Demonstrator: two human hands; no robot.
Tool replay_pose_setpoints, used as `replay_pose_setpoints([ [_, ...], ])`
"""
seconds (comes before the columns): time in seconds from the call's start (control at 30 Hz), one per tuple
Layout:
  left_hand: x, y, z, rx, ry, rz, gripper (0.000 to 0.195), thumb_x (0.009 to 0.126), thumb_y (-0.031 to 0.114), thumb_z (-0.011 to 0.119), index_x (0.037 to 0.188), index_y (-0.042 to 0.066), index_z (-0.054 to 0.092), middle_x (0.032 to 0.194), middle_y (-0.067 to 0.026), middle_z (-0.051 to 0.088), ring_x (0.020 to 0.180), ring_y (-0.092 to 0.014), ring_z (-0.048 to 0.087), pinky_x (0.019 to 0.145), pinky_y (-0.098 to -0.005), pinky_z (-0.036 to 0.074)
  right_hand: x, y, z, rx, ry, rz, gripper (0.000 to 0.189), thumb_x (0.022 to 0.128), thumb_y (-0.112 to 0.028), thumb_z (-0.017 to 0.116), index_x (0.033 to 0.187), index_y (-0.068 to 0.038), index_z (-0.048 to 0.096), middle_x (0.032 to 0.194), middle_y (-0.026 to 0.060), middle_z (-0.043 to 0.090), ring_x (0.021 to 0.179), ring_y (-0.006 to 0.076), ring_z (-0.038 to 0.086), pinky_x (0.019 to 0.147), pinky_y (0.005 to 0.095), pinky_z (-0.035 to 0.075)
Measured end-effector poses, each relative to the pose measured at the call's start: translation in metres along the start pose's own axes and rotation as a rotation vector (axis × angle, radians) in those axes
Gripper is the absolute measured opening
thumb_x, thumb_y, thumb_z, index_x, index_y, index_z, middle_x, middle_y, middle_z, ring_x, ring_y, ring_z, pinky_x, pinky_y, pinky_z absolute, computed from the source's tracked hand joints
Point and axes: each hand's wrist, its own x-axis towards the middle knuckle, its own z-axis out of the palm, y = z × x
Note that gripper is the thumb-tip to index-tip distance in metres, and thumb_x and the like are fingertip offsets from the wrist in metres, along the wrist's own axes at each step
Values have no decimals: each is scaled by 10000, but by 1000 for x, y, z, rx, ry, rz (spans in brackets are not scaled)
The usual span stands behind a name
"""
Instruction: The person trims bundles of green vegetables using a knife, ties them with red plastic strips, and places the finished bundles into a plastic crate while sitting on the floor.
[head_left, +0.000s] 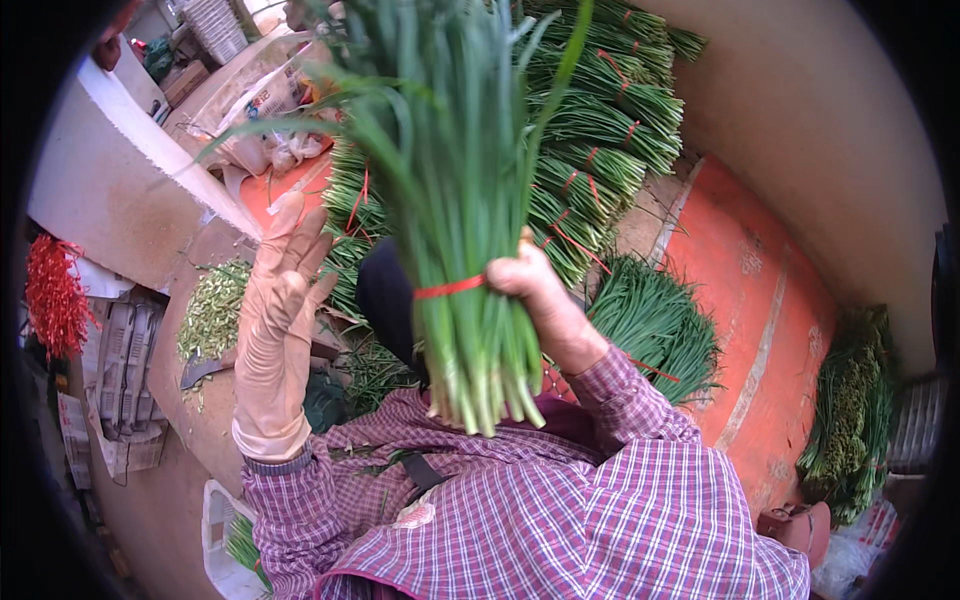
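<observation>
My right hand (551, 311), bare, grips a bundle of garlic chives (469, 225) near its base and holds it up in front of my body. A red tie (448, 287) goes round the bundle above the pale cut stem ends. The long green leaves blur at the top and hide part of the floor behind. To the left of the bundle, my left hand (277, 322) is raised in a tan rubber glove. Its fingers are spread a little, pointing up, with nothing in them, and it is apart from the chives.
Tied chive bundles (600, 135) lie in rows ahead, beside a loose green pile (652, 322) on an orange mat (750, 300). Cut stem pieces (214, 311) are heaped at left. Red ties (52, 296) hang far left. More greens (847, 420) lie by the right wall (817, 150).
</observation>
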Motion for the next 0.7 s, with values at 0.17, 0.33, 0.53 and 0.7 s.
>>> replay_pose_setpoints([
  [0.17,21,-45,-72,-47,83,-191,690,971,366,654,1514,45,374,1457,-151,494,1293,-241,514,1039,-359,428,-74,-75,-165,-19,468,-101,580,915,-451,687,1242,11,562,1108,156,693,972,258,709,909,400,590],
  [0.33,-28,-73,-173,97,345,-341,600,1008,402,562,1488,68,427,1384,-146,553,1223,-229,569,997,-341,466,-168,-64,-288,-396,1011,-220,509,873,-364,727,1185,-3,548,1014,69,653,871,170,656,787,330,560],
  [0.53,-76,-74,-193,48,396,-363,540,1003,370,564,1420,34,492,1242,-148,639,1105,-239,638,913,-350,526,-284,85,-364,-413,1166,282,740,855,-384,732,1358,28,377,1197,182,601,970,297,668,829,420,581],
  [0.7,-78,-82,-158,48,424,-373,502,989,347,602,1365,19,554,1146,-141,696,1010,-236,690,847,-329,562,-313,166,-396,-415,1200,678,971,715,-537,835,1334,109,457,1352,259,545,1129,357,630,896,460,552],
])
